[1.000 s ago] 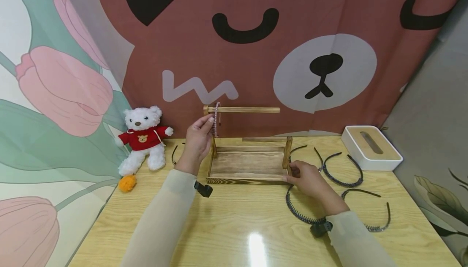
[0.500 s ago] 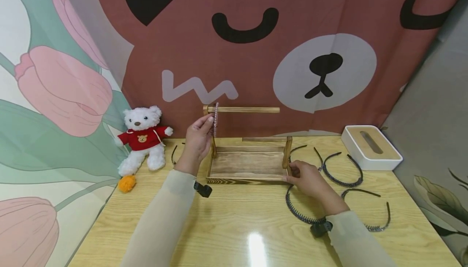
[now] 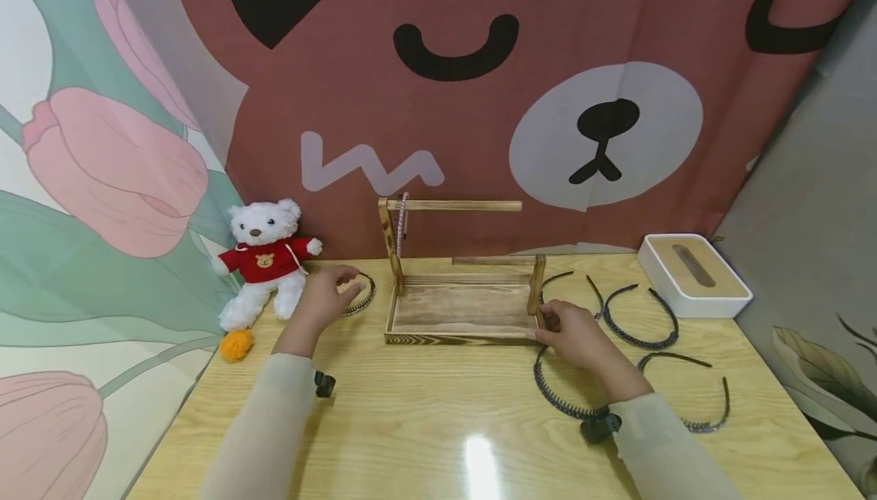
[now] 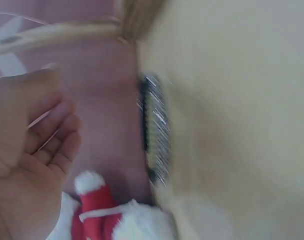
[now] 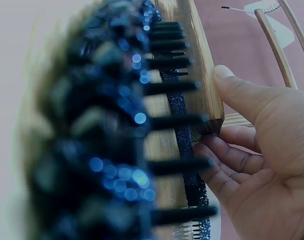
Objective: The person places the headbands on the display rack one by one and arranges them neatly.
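Note:
A wooden rack [image 3: 452,339] with a tray base and upper rods stands mid-table. A pink beaded headband [image 3: 401,227] hangs from its top rod near the left post. Left of the rack my left hand [image 3: 320,304] hovers with loosely bent fingers, its fingertips overlapping a dark toothed headband [image 3: 370,294] in the head view. The left wrist view has nothing between the fingers of that hand [image 4: 31,150], with the headband [image 4: 162,130] apart from it. My right hand [image 3: 574,334] grips the rack's front right corner, thumb on one face and fingers round the other, plain in the right wrist view.
Several dark headbands lie on the right of the table, one headband [image 3: 558,401] by my right hand and another headband [image 3: 644,344] farther back. A white tissue box [image 3: 695,275] sits at back right. At left sit a plush bear [image 3: 267,260] and an orange pompom [image 3: 236,344].
My left hand has let go of the pink headband, which now hangs on the top rod, and has moved down and left to the dark headband. The right hand stays at the rack's corner.

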Tool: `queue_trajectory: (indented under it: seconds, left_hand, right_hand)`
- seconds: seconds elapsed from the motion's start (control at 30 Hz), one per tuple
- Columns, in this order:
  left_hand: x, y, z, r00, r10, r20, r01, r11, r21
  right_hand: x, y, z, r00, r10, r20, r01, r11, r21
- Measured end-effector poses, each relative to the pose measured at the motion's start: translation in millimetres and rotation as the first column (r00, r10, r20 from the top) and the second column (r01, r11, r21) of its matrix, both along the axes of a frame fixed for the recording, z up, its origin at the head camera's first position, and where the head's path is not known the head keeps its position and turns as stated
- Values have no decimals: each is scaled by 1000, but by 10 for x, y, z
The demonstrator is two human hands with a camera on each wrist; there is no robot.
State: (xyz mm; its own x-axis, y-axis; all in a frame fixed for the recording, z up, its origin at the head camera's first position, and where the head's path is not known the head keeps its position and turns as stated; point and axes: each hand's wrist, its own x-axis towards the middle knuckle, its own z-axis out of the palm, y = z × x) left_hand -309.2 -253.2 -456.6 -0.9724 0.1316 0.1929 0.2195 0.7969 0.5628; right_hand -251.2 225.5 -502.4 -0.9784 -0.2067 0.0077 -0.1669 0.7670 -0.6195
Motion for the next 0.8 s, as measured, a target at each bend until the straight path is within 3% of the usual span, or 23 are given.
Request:
queue_trajectory:
  seconds: [0.1, 0.2, 0.4, 0.67, 0.8]
  left_hand:
    - [18, -144, -137, 998, -42, 35, 47, 987, -156]
    - [17, -234, -250, 997, -55, 58, 67, 970, -235]
    - [28, -286, -373, 992, -55, 111, 83, 961, -263]
    - [7, -257, -395, 984, -169, 62, 180, 929, -322]
    - [7, -253, -396, 982, -179, 55, 187, 924, -334]
  right_hand:
    - [4, 4, 2, 1000, 0, 2, 0, 1000, 5]
    - [8, 13, -6, 1000, 1, -1, -1, 1000, 8]
    - [36, 9, -17, 1000, 4, 6, -3, 1000, -10]
    - [39, -9, -19, 1000, 1, -6, -1, 1000, -10]
    - [19, -12, -16, 1000, 6, -14, -6, 1000, -1]
